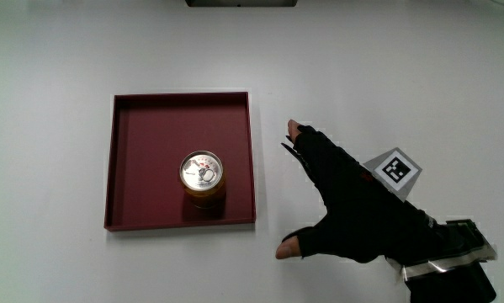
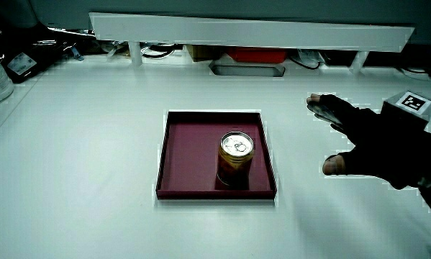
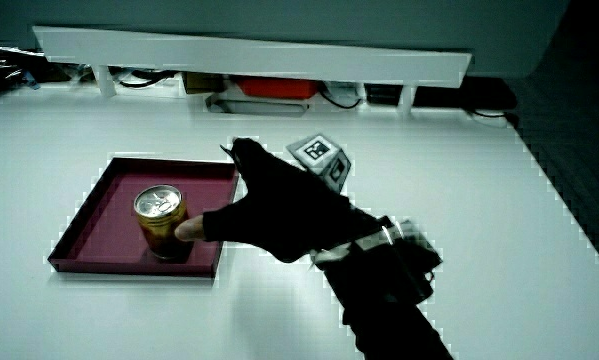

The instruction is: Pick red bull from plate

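Note:
A gold can with a silver pull-tab lid [image 1: 202, 178] stands upright in the dark red square plate [image 1: 151, 126], close to the plate's edge nearest the person; it shows in both side views [image 2: 235, 158] [image 3: 160, 221]. The gloved hand [image 1: 340, 189] hovers over the bare table beside the plate, fingers spread and thumb apart, holding nothing. It shows in both side views [image 2: 373, 140] [image 3: 279, 205]. The patterned cube [image 1: 393, 169] sits on its back. A gap of table separates the hand from the plate's rim.
The white table [image 1: 50, 168] surrounds the plate. A low white partition [image 2: 251, 29] runs along the table's edge farthest from the person, with cables and a red item under it. Clutter [image 2: 6, 57] lies at one table corner.

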Motion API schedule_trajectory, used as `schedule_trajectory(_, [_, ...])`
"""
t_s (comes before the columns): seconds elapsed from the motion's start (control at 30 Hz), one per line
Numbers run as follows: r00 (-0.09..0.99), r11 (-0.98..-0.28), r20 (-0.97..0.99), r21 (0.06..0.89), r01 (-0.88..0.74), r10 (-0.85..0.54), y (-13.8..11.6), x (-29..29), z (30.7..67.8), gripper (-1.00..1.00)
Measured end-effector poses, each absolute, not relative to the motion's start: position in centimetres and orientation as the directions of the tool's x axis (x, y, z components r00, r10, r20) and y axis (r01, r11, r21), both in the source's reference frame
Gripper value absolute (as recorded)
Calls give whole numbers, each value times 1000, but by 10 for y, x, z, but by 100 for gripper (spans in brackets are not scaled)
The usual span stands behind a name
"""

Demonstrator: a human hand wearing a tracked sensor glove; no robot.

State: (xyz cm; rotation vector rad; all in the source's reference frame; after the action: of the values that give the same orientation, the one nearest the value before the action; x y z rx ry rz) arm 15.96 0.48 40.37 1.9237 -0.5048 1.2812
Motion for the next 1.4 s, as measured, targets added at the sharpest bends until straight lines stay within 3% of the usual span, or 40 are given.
schedule_trajectory(0.27, [468,-602,871,456,-655,151,0,141,417,0])
schedule_trajectory(0.4, [431,-614,892,416,-670,134,-4,131,424,0])
schedule_trajectory(0.77, [425,-592,888,439,-676,175,-10,100,453,0])
schedule_trajectory(0.9, [391,-613,909,391,-686,142,-11,92,468,0])
schedule_trajectory(1.4, [395,-599,899,426,-679,191,-9,65,509,0])
